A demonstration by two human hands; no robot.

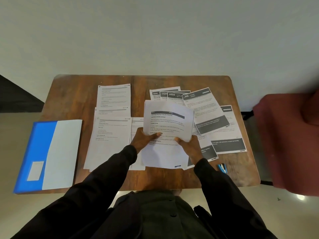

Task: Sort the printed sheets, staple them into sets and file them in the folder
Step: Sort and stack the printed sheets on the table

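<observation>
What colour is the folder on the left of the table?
The folder is blue with a pale grey-white front panel; head view.

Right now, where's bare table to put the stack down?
Back-left corner of the table, beyond the blue folder and left of the plain sheets; also the near-right corner past the stapler. Centre and right, under the stack, are crowded with overlapping sheets.

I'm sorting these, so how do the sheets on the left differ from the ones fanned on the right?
The left sheets have pale grey header bars; the right sheets have dark bands and blocks. Left sheets lie roughly square; right sheets lie fanned and tilted. Both are white printed pages on the wooden table.
</observation>
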